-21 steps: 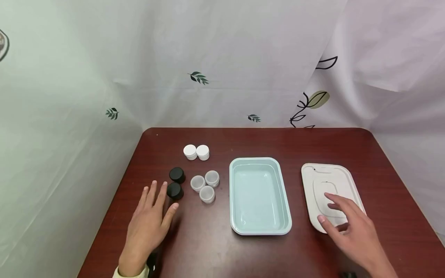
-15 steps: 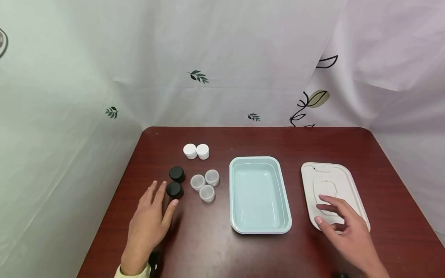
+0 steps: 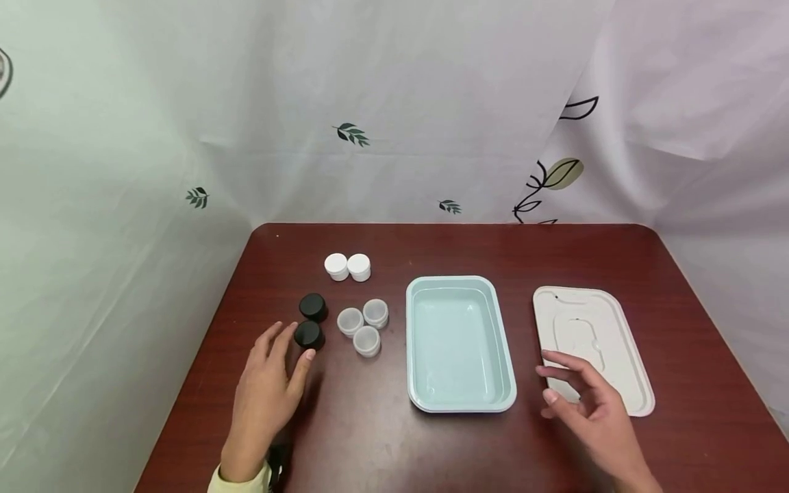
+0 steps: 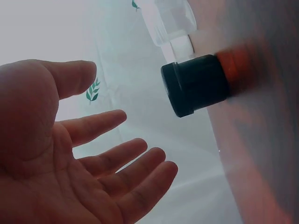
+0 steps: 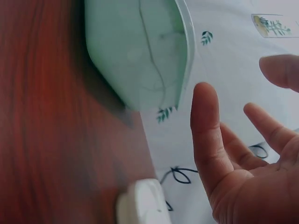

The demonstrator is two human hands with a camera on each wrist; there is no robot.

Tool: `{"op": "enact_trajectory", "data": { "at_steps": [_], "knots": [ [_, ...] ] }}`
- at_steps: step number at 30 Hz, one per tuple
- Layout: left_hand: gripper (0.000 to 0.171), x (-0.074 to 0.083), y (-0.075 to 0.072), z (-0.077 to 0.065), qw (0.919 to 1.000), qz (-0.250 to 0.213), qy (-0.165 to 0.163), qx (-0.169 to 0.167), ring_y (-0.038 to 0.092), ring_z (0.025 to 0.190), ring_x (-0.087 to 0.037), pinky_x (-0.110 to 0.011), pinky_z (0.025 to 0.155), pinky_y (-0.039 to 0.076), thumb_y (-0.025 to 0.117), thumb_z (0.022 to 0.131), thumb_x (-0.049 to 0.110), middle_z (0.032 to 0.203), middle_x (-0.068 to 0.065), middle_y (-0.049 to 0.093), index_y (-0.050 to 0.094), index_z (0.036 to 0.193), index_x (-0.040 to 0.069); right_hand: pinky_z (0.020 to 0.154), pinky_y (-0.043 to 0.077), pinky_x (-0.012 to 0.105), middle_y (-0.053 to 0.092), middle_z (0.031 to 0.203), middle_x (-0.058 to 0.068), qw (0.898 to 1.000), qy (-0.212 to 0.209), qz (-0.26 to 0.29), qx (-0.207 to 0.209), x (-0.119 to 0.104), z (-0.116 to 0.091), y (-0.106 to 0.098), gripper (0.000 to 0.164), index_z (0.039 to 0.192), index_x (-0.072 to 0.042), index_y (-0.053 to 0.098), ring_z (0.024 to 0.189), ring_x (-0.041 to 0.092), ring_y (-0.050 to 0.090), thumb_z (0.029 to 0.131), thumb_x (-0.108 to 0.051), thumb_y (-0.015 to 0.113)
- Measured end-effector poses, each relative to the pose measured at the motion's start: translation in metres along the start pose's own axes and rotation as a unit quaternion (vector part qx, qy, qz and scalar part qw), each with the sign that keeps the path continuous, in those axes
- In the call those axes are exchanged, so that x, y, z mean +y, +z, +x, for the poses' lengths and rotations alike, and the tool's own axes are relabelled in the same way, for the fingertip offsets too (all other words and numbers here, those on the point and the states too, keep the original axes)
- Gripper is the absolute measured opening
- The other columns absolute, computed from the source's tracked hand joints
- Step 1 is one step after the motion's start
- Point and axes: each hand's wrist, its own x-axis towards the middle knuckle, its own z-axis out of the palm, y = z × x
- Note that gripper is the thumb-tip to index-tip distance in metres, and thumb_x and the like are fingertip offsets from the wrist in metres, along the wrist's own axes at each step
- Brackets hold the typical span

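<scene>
left hand point(image 3: 265, 394): spread, empty | front black jar point(image 3: 309, 335): upright, just ahead of its thumb-index gap, apart; left nearer | right hand point(image 3: 588, 411): loosely spread, by lid point(image 3: 607, 335)

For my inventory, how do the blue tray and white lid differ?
The blue tray is pale blue; the white lid is white. The tray is deep, while the lid is shallow and grooved. The head view shows the tray whole; the right hand hides part of the lid. Both have rounded corners.

The right grip point(image 3: 596, 414) partly hides the white lid point(image 3: 607, 341).
</scene>
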Motion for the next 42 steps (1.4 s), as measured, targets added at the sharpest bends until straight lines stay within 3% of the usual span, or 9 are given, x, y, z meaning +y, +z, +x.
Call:
{"op": "enact_trajectory", "data": {
  "at_steps": [4,8,14,17,22,25,31,38,42],
  "knots": [
    [0.053,-0.001,0.003,0.001,0.9991,-0.037,-0.016,0.014,0.064,0.121,-0.047,-0.066,0.09,0.055,0.072,0.102,0.026,0.152,-0.027,0.051,0.058,0.148,0.005,0.065,0.064,0.037,0.061,0.149,0.004,0.999,-0.005,0.043,0.003,0.003,0.0,0.006,0.054,0.145,0.019,0.045,0.125,0.012,0.067,0.093,0.026,0.055],
    [0.046,-0.003,0.003,0.0,0.9952,-0.085,-0.038,0.03,0.068,0.11,-0.041,-0.059,0.084,0.058,0.071,0.103,0.021,0.148,-0.024,0.055,0.061,0.145,0.005,0.066,0.064,0.037,0.063,0.147,-0.001,0.998,0.018,0.055,0.019,0.003,-0.001,0.011,0.051,0.145,0.019,0.045,0.125,0.011,0.067,0.095,0.024,0.055],
    [0.041,-0.008,0.007,0.003,0.9902,-0.121,-0.062,0.033,0.07,0.111,-0.039,-0.054,0.084,0.058,0.071,0.103,0.02,0.138,-0.022,0.061,0.064,0.14,0.006,0.068,0.064,0.035,0.061,0.151,0.006,0.996,0.013,0.089,0.022,0.011,-0.003,0.017,0.051,0.146,0.016,0.046,0.127,0.012,0.065,0.096,0.023,0.054],
    [0.039,-0.011,0.008,0.005,0.9854,-0.142,-0.09,0.025,0.071,0.112,-0.038,-0.049,0.082,0.058,0.07,0.104,0.021,0.135,-0.02,0.063,0.064,0.139,0.007,0.068,0.065,0.035,0.058,0.153,0.005,0.994,0.031,0.1,0.031,0.014,-0.006,0.022,0.052,0.147,0.014,0.047,0.129,0.011,0.063,0.096,0.022,0.055],
    [0.038,-0.014,0.01,0.009,0.9688,-0.189,-0.16,-0.002,0.069,0.115,-0.034,-0.036,0.08,0.051,0.069,0.104,0.026,0.132,-0.017,0.068,0.064,0.14,0.013,0.071,0.066,0.038,0.053,0.156,0.005,0.992,0.053,0.106,0.039,0.02,-0.01,0.03,0.051,0.145,0.016,0.046,0.131,0.011,0.059,0.096,0.021,0.056],
    [0.04,-0.016,0.012,0.01,0.9585,-0.216,-0.186,-0.018,0.067,0.123,-0.033,-0.026,0.081,0.049,0.071,0.103,0.027,0.138,-0.016,0.067,0.063,0.141,0.015,0.074,0.066,0.04,0.05,0.158,0.007,0.991,0.055,0.112,0.037,0.022,-0.012,0.035,0.05,0.144,0.018,0.046,0.132,0.012,0.059,0.095,0.021,0.057],
    [0.048,-0.021,0.018,0.012,0.9414,-0.268,-0.202,-0.032,0.06,0.136,-0.037,-0.006,0.079,0.043,0.074,0.101,0.025,0.149,-0.017,0.059,0.059,0.145,0.011,0.085,0.065,0.038,0.046,0.16,0.009,0.988,0.073,0.128,0.044,0.023,-0.013,0.045,0.052,0.144,0.018,0.046,0.137,0.013,0.058,0.094,0.022,0.059],
    [0.054,-0.023,0.025,0.016,0.9215,-0.319,-0.219,-0.037,0.059,0.137,-0.035,-0.004,0.078,0.047,0.077,0.098,0.015,0.149,-0.018,0.058,0.055,0.147,0.008,0.098,0.059,0.025,0.038,0.166,0.015,0.99,0.057,0.129,0.021,0.029,-0.014,0.051,0.06,0.148,0.014,0.045,0.143,0.011,0.054,0.091,0.023,0.062],
    [0.055,-0.022,0.026,0.018,0.909,-0.346,-0.228,-0.046,0.059,0.136,-0.033,-0.005,0.078,0.05,0.076,0.098,0.011,0.148,-0.018,0.057,0.053,0.148,0.006,0.099,0.058,0.026,0.037,0.167,0.012,0.987,0.055,0.151,0.011,0.03,-0.013,0.054,0.066,0.151,0.014,0.041,0.146,0.012,0.052,0.09,0.024,0.063]
  ]
}}
